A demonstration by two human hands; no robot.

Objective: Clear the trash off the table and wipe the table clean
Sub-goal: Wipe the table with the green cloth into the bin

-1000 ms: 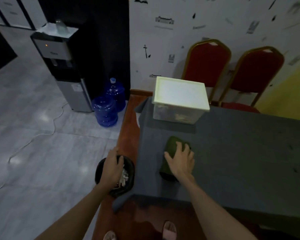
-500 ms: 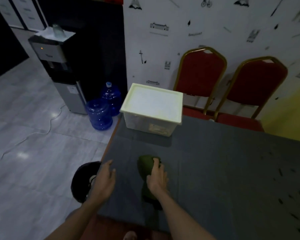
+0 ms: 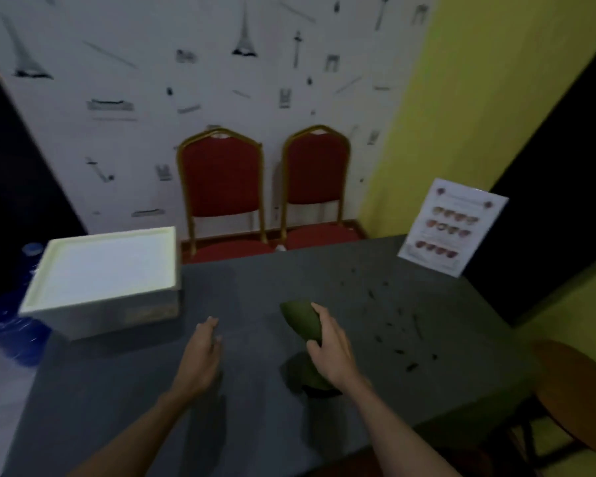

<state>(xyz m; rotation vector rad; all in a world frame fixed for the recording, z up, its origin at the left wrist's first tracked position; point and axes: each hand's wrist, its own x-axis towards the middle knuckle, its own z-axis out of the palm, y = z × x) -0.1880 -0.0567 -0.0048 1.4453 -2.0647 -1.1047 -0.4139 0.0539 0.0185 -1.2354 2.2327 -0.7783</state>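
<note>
My right hand (image 3: 331, 352) grips a green cloth (image 3: 301, 320) and holds it lifted just above the grey table (image 3: 255, 425); the cloth's lower end hangs below my wrist. Small dark scraps of trash (image 3: 396, 325) lie scattered on the tabletop to the right of the cloth. My left hand (image 3: 200, 356) hovers over the table to the left, fingers apart, holding nothing.
A white lidded plastic box (image 3: 104, 277) stands at the table's far left corner. A laminated menu card (image 3: 451, 228) stands at the far right corner. Two red chairs (image 3: 265, 187) sit behind the table, a round wooden stool (image 3: 578, 390) at right, blue water bottles (image 3: 11, 325) at left.
The view has swung right, away from the black bin beside the table. My left hand left the bin and came over the table. My right hand lifted the cloth off the surface.
</note>
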